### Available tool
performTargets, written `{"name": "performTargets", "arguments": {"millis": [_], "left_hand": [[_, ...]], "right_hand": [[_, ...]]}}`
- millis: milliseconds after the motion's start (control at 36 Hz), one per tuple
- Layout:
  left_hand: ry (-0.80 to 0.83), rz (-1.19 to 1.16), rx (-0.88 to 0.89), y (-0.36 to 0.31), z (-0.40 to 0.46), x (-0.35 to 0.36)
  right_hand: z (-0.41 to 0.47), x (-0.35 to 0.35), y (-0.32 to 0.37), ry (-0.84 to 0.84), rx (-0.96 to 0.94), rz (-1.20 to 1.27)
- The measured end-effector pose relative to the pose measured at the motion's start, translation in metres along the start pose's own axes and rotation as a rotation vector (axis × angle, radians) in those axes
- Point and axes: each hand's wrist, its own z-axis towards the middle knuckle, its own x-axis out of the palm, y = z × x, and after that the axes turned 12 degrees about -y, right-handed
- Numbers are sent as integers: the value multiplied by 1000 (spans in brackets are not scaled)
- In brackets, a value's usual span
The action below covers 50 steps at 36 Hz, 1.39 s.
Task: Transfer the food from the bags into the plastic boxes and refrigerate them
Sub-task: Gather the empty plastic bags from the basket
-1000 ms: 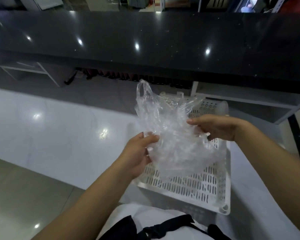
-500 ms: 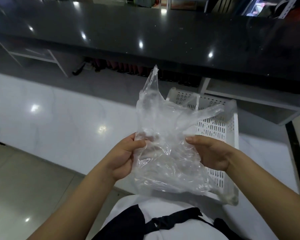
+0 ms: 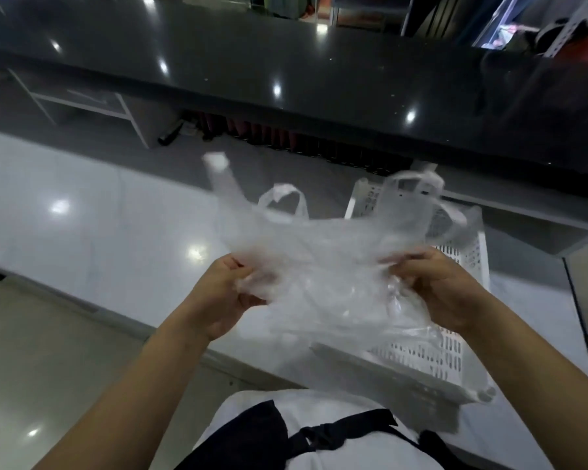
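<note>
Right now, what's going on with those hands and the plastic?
A person is holding a clear plastic bag in both hands: the left hand grips one side, the right hand the other, stretching it out in the air. It looks empty, with its handles loose on top. Below it a white perforated basket sits on the white counter. No food or plastic boxes are in view.

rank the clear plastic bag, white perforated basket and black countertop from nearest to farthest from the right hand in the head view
1. Clear plastic bag: gripped in the right hand.
2. White perforated basket: just beneath and beyond the hand.
3. Black countertop: farthest, across the top of the view.
</note>
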Motion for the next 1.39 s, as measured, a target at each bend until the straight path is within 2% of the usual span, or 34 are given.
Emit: {"name": "performTargets", "arguments": {"millis": [28,111,139,167,194,222,278,333,361,444,556,667,778,833,917,1000,1111,1222,1306,1389], "left_hand": [[24,-13,29,-2,-1,-6],[-19,-89,-14,-3,3,-30],[-52,-89,-26,-2,5,-39],[-43,-84,-27,-1,9,-47],[-21,-73,-10,-2,10,-52],[24,-75,-7,-4,10,-55],[152,-28,-38,-13,10,-57],[275,58,-94,-18,12,-60],[283,105,-132,-18,15,-62],[181,307,-163,-17,22,-65],[96,330,-86,-21,21,-63],[120,453,44,-38,20,-55],[146,466,107,-50,20,-46],[139,471,132,-55,22,-43],[104,496,213,-60,24,-42],[32,545,314,-62,23,-41],[-23,591,429,-51,14,-38],[-46,582,503,-29,-1,-33],[-47,587,506,-17,-7,-32],[40,574,481,-5,-14,-29]], "right_hand": [[1,2,2,7,13,34],[-4,28,14,327,92,297],[-8,32,22,294,-14,291],[-9,37,23,315,-27,293],[-3,38,20,331,-32,184],[3,40,15,339,69,21],[12,36,15,128,53,-329],[18,41,13,49,103,-377],[19,45,11,44,143,-360],[21,54,8,83,207,-366],[19,67,15,142,244,-484],[17,90,27,230,310,-679],[19,122,22,343,359,-904],[22,136,10,243,266,-1021],[30,148,-4,-10,90,-1090],[36,150,-11,-264,-26,-993],[33,158,-19,-445,-46,-668],[22,169,-27,-508,48,-314],[10,169,-33,-452,130,-43],[-3,167,-44,-434,114,21]]}}
